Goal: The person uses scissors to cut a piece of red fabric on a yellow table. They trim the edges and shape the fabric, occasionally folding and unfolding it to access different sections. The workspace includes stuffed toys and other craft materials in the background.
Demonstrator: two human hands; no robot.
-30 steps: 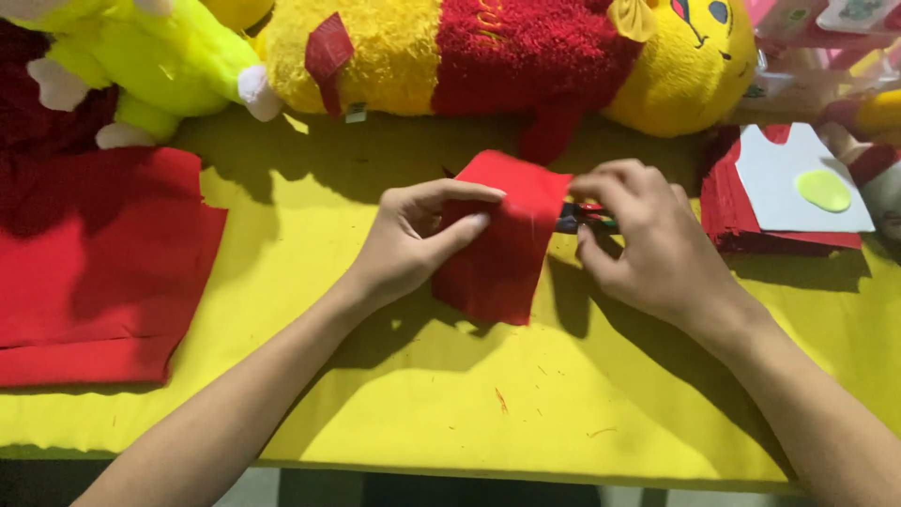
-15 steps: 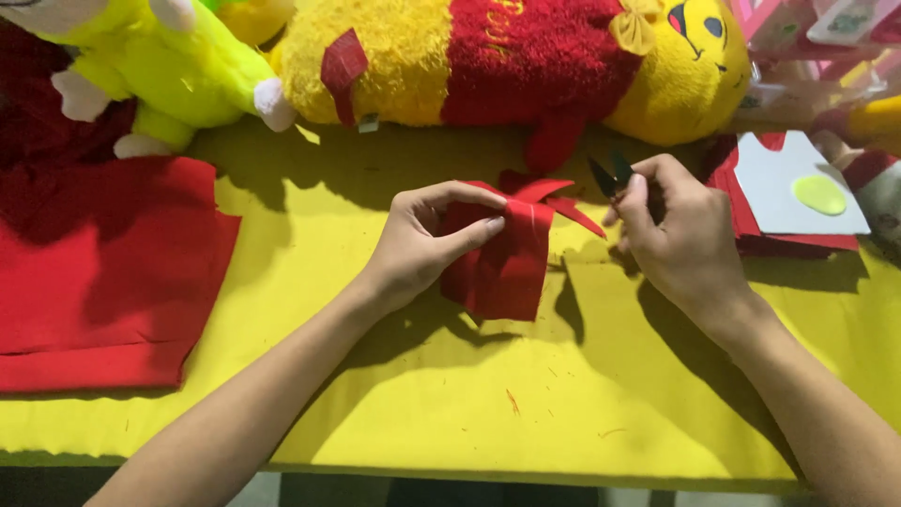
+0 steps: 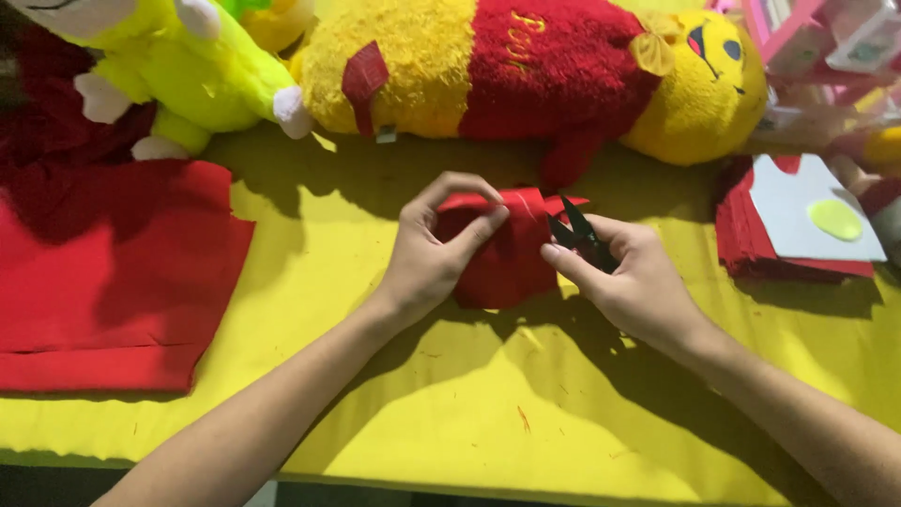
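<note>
yellow tabletop (image 3: 375, 422), big yellow-red plush bear (image 3: 526, 75) lying along back edge, lime plush toy (image 3: 188, 75) left, red felt sheet (image 3: 103, 272) far left, red felt stack (image 3: 751, 235) with white card (image 3: 798, 221) right

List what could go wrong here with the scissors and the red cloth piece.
1. The small black scissors in the right hand open right beside the left hand fingers pinching the red cloth piece; a slip might nick them.
2. The cloth is held bunched off the yellow table, so the cut may wander.

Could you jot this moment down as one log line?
left hand: pinching red felt piece | right hand: holding small black snips at felt edge | surface: yellow table
</note>
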